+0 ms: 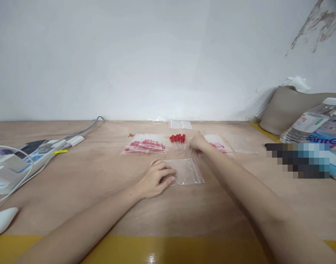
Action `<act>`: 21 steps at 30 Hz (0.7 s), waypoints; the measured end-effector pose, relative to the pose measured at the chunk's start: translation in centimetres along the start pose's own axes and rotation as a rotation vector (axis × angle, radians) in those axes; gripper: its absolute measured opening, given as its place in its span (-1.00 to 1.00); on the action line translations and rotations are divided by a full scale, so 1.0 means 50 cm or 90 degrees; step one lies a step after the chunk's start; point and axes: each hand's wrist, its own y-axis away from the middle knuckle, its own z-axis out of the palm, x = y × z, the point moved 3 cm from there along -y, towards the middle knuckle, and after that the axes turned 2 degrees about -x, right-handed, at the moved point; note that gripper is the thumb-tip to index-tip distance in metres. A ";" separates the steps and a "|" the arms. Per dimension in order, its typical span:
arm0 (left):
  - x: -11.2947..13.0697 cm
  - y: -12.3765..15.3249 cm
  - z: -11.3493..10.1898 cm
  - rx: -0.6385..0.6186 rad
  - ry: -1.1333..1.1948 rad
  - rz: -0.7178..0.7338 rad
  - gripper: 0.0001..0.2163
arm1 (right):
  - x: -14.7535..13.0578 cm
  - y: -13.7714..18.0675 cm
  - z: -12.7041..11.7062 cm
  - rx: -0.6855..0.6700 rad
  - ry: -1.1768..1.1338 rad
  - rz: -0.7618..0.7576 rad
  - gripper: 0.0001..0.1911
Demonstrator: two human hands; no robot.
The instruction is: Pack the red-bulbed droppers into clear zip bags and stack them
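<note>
Nearest, a strip of yellow tape (151, 251) is laid along the table edge, closer in than both hands. The hands are held apart. A clear zip-lock bag (188, 174) is lain flat before them; its left side is covered by the left hand (158, 178), whose fingers are loosely curled, thumb spread away. Well to that hand's left, a white power strip (37, 156) is loaded with plugs. Farther out, the right hand (198, 141) is lowered beside the red-bulbed droppers (178, 140), which are bunched just left of it; whether one is pinched cannot be told. Bags of droppers (147, 143) are overlapped beyond the left hand, and more filled bags (217, 141) are partly hidden by the right forearm. Farthest, a white-backed zip-lock bag (180, 125) is set near the wall (157, 58).
</note>
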 end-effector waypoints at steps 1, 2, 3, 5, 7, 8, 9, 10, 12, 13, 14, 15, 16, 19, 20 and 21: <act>-0.003 0.000 0.002 0.002 0.004 -0.004 -0.69 | 0.002 0.013 -0.012 0.034 0.007 0.018 -0.51; -0.005 0.001 0.005 -0.004 0.006 -0.008 -0.68 | 0.004 0.030 -0.024 0.068 0.010 0.036 -0.49; -0.008 0.001 0.007 -0.015 0.007 -0.015 -0.65 | 0.008 0.050 -0.035 0.097 0.002 0.050 -0.48; -0.013 0.002 0.012 -0.039 0.006 -0.036 -0.61 | 0.017 0.098 -0.053 0.137 -0.065 0.062 -0.52; -0.017 0.001 0.015 -0.055 0.002 -0.054 -0.58 | 0.028 0.147 -0.066 0.166 -0.158 0.056 -0.56; -0.018 0.001 0.016 -0.059 -0.002 -0.058 -0.58 | 0.033 0.169 -0.069 0.176 -0.199 0.049 -0.56; -0.019 0.000 0.016 -0.060 -0.006 -0.059 -0.57 | 0.036 0.187 -0.072 0.186 -0.234 0.044 -0.56; -0.019 0.000 0.015 -0.062 -0.009 -0.059 -0.58 | 0.039 0.202 -0.072 0.192 -0.266 0.044 -0.55; -0.018 -0.001 0.014 -0.061 -0.014 -0.057 -0.58 | 0.042 0.222 -0.067 0.192 -0.323 0.061 -0.54; -0.017 -0.001 0.013 -0.061 -0.016 -0.058 -0.58 | 0.042 0.228 -0.062 0.186 -0.348 0.070 -0.55; -0.016 0.000 0.012 -0.060 -0.018 -0.060 -0.58 | 0.040 0.231 -0.056 0.180 -0.373 0.077 -0.56; -0.016 0.000 0.011 -0.060 -0.020 -0.061 -0.59 | 0.038 0.235 -0.050 0.174 -0.397 0.084 -0.57; -0.015 0.000 0.011 -0.060 -0.021 -0.062 -0.58 | 0.034 0.238 -0.044 0.168 -0.419 0.091 -0.58; -0.014 0.001 0.010 -0.059 -0.018 -0.056 -0.57 | 0.024 0.254 -0.034 0.129 -0.476 0.127 -0.60; -0.014 0.000 0.011 -0.057 -0.016 -0.052 -0.57 | 0.021 0.260 -0.034 0.103 -0.479 0.135 -0.60; -0.015 0.000 0.011 -0.055 -0.014 -0.048 -0.56 | 0.017 0.266 -0.035 0.070 -0.473 0.133 -0.61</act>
